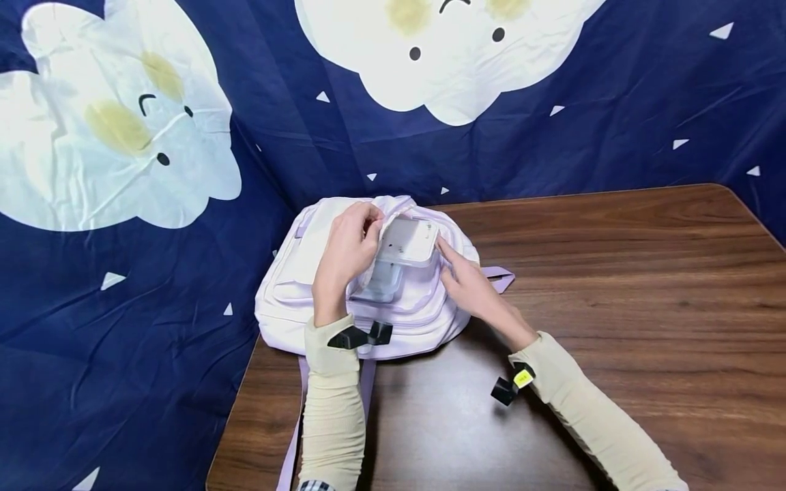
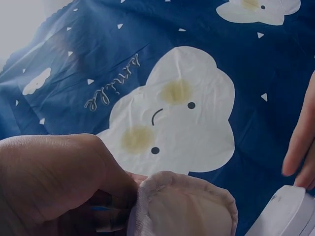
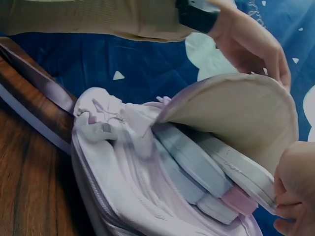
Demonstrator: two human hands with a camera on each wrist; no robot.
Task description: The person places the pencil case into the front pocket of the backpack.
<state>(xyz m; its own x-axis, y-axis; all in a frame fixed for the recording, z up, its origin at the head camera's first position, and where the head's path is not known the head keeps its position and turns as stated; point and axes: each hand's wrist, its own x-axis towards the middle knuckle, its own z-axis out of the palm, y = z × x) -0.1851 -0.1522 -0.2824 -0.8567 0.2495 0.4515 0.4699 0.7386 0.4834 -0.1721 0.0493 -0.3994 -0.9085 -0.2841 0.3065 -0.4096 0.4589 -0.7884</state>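
A pale lilac backpack lies on the table with its front pocket unzipped. My left hand pinches the edge of the pocket's flap and holds it up. Sticking out of the pocket, tilted, is a white lidded box with small dark marks on top. Fingers of my right hand touch that box's outer end, the index finger stretched along its corner. Beneath it, inside the pocket, sit pale bluish containers, one with a pink part at its end.
The brown wooden table stretches off to the right. A lilac strap lies right of the backpack, and another strap hangs toward the front. Dark blue cloth with white clouds stands behind and at the left.
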